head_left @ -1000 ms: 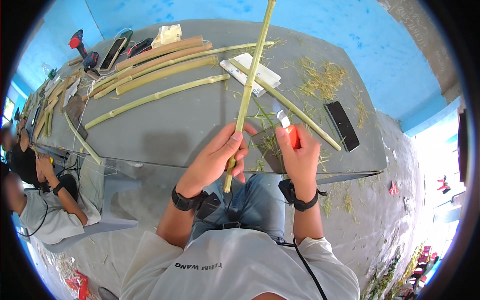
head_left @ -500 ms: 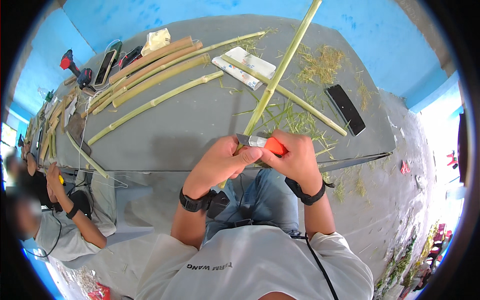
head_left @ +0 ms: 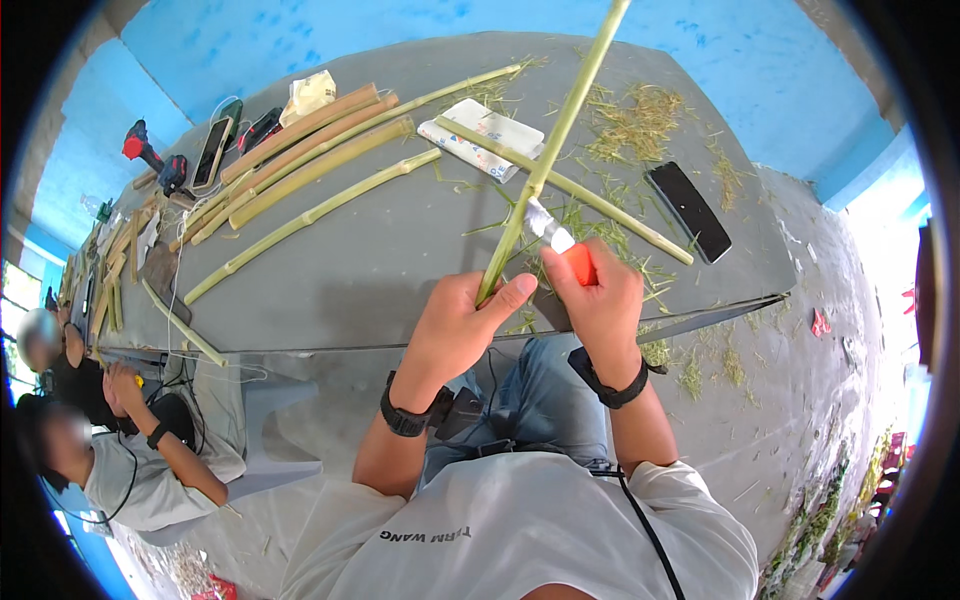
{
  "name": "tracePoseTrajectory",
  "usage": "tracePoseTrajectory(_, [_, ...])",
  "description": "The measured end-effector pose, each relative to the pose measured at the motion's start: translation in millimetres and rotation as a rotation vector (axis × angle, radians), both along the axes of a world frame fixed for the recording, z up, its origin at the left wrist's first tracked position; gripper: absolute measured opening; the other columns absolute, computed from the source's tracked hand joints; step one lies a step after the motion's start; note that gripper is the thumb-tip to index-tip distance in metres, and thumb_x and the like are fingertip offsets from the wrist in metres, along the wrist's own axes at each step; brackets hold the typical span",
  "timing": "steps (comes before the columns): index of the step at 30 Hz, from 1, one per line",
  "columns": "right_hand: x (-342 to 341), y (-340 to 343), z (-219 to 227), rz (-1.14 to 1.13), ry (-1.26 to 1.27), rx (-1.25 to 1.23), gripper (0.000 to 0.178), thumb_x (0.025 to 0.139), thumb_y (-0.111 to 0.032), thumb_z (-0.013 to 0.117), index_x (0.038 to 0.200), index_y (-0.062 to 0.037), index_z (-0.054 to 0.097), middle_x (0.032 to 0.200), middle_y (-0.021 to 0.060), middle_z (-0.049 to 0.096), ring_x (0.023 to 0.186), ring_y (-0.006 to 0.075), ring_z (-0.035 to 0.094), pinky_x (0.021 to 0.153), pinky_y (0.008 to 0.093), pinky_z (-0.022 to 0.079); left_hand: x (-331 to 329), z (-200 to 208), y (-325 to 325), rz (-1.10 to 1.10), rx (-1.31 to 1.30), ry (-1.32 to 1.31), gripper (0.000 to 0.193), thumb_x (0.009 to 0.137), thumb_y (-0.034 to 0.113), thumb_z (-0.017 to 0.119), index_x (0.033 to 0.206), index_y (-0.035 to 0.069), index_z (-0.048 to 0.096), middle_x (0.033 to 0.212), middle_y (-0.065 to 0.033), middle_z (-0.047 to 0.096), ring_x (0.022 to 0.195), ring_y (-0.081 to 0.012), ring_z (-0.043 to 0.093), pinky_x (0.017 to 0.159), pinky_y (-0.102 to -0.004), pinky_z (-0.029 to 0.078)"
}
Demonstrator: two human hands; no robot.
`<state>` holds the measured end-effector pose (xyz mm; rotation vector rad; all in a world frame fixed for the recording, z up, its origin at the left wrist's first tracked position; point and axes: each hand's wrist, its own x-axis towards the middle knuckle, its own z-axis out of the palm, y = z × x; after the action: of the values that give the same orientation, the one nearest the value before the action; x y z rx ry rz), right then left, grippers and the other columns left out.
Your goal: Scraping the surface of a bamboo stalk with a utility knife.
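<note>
A long green bamboo stick (head_left: 568,112) slants away from me over the grey table, its near end wrapped by my left hand (head_left: 455,318) at the table's front edge. My right hand (head_left: 612,305) is closed around the orange handle of a knife (head_left: 579,263). The knife's bright blade lies against the stick's right side, just below a node. Beneath the raised stick, a second thin bamboo stick (head_left: 615,208) crosses the table at an angle. Green shavings (head_left: 590,225) are scattered around it.
Several bamboo poles (head_left: 320,170) lie across the left of the grey table (head_left: 345,265). A black phone (head_left: 690,212) sits at the right, near dry shavings (head_left: 640,125). Farther left are a white packet (head_left: 490,135), a red-black power drill (head_left: 155,160) and a seated person (head_left: 150,470).
My right hand has moved the knife up and away from my left hand, along the stick to near the node. My left hand keeps its grip on the stick.
</note>
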<state>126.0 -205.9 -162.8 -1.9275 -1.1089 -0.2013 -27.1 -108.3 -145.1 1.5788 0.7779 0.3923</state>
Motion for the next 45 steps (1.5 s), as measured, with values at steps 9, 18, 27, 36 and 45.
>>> tracePoseTrajectory(9, [5.8, -2.7, 1.6, 0.299, -0.124, -0.113, 0.042, 0.074, -0.053, 0.08, 0.074, -0.0124, 0.07, 0.059, 0.0066, 0.062, 0.052, 0.0272, 0.062, 0.047, 0.0347, 0.047, -9.0, 1.8, 5.3, -0.073, -0.185, -0.106, 0.041, 0.091, 0.04, 0.077, 0.085, 0.005, 0.057, 0.064, 0.0056, 0.049, 0.05, -0.0018, 0.04, 0.042, -0.0212, 0.031])
tracePoseTrajectory(18, [3.6, -1.6, 1.8, 0.278, -0.128, -0.048, 0.05, 0.075, -0.049, 0.082, 0.068, -0.0056, 0.058, 0.056, 0.0115, 0.053, 0.049, 0.0306, 0.051, 0.048, 0.0364, 0.042, -5.3, 0.3, 2.3, -0.033, -0.012, -0.082, 0.045, 0.091, 0.041, 0.077, 0.079, 0.003, 0.055, 0.066, 0.0045, 0.048, 0.062, -0.0055, 0.039, 0.052, -0.0245, 0.035])
tracePoseTrajectory(27, [3.7, 0.1, 2.7, 0.021, 0.052, -0.005, 0.05, 0.079, -0.048, 0.082, 0.066, -0.0068, 0.057, 0.056, 0.0117, 0.054, 0.049, 0.0318, 0.054, 0.047, 0.0373, 0.044, -6.6, -5.6, 1.1, -0.025, 0.004, -0.07, 0.05, 0.091, 0.047, 0.074, 0.074, 0.006, 0.051, 0.06, 0.0043, 0.044, 0.057, -0.0056, 0.037, 0.048, -0.0258, 0.033])
tracePoseTrajectory(36, [6.5, -2.1, -0.3, 0.325, -0.055, -0.069, 0.053, 0.076, -0.052, 0.081, 0.068, -0.005, 0.058, 0.056, 0.0125, 0.051, 0.049, 0.0324, 0.051, 0.048, 0.0362, 0.043, -12.5, 2.1, 15.3, -0.214, -0.235, -0.04, 0.05, 0.091, 0.049, 0.074, 0.072, 0.008, 0.053, 0.056, 0.0047, 0.044, 0.047, -0.0047, 0.036, 0.041, -0.0245, 0.027])
tracePoseTrajectory(45, [4.9, -2.4, 0.8, 0.077, 0.022, 0.035, 0.046, 0.076, -0.045, 0.084, 0.07, -0.0065, 0.06, 0.057, 0.0104, 0.055, 0.049, 0.0297, 0.052, 0.048, 0.0353, 0.043, -9.5, 6.8, 10.6, -0.174, -0.299, -0.025, 0.049, 0.093, 0.047, 0.072, 0.068, 0.012, 0.049, 0.054, 0.0061, 0.039, 0.046, -0.004, 0.033, 0.042, -0.0245, 0.025])
